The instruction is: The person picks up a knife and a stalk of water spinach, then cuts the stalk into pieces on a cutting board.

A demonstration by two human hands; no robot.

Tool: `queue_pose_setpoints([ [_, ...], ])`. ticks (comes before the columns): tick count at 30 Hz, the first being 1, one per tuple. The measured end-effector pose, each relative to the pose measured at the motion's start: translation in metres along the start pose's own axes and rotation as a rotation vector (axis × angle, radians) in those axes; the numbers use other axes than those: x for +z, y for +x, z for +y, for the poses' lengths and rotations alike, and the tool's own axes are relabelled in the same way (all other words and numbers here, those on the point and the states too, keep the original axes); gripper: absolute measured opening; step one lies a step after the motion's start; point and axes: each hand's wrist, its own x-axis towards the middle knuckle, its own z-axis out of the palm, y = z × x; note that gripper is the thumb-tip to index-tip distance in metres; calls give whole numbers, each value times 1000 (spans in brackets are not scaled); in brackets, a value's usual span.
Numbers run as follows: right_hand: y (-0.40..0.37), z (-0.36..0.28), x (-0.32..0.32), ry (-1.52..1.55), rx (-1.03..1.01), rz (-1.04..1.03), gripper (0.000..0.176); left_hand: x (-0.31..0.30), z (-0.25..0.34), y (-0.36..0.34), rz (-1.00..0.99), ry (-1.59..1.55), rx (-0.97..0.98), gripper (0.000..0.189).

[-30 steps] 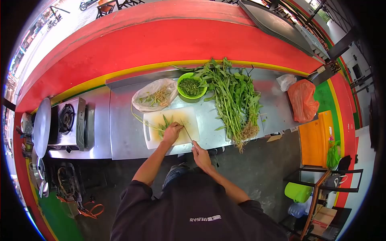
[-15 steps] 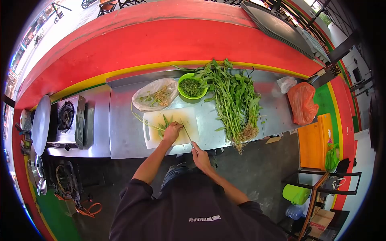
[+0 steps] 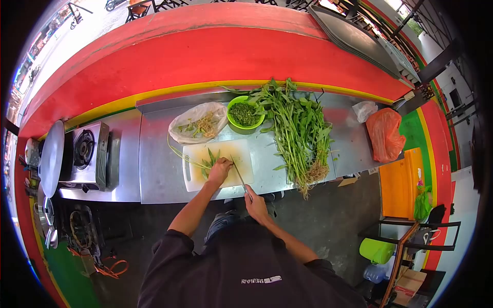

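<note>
My left hand (image 3: 220,172) is closed on leafy greens (image 3: 208,160) over the white cutting board (image 3: 194,177). Long stems trail from the greens past the board's left side. My right hand (image 3: 256,204) grips the handle of a knife (image 3: 238,171), whose blade lies across the board just right of my left fingers. Behind the board stands a bright green bowl (image 3: 229,117) holding chopped greens (image 3: 244,113). Left of it, a clear plastic bag (image 3: 181,128) contains stem ends and roots. A large bunch of leafy greens (image 3: 295,128), roots toward me, lies to the right.
On the left is a gas stove (image 3: 84,154) beside a big round metal lid (image 3: 52,159). An orange plastic bag (image 3: 385,134) sits at the counter's right end. A red wall (image 3: 231,56) runs behind the steel counter (image 3: 159,182), with stacked trays (image 3: 354,36) on top.
My hands stay almost in place, with the knife still beside the greens. The whole view has shifted very slightly.
</note>
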Motion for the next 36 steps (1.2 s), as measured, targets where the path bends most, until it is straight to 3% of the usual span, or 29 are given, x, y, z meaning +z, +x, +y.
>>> queue_pose_setpoints([
  [20,11,9,6,-56,-7,-11,42,-1,-2,3,-49,-44,-27,10],
  [25,17,2,3,-53,45,-63,42,-2,-3,-4,46,-29,66,10],
  [29,6,10,7,15,-103,57,41,-3,-2,-3,60,-32,46,10],
  [36,21,5,2,-117,31,-73,42,-5,-3,-1,6,-57,45,10],
])
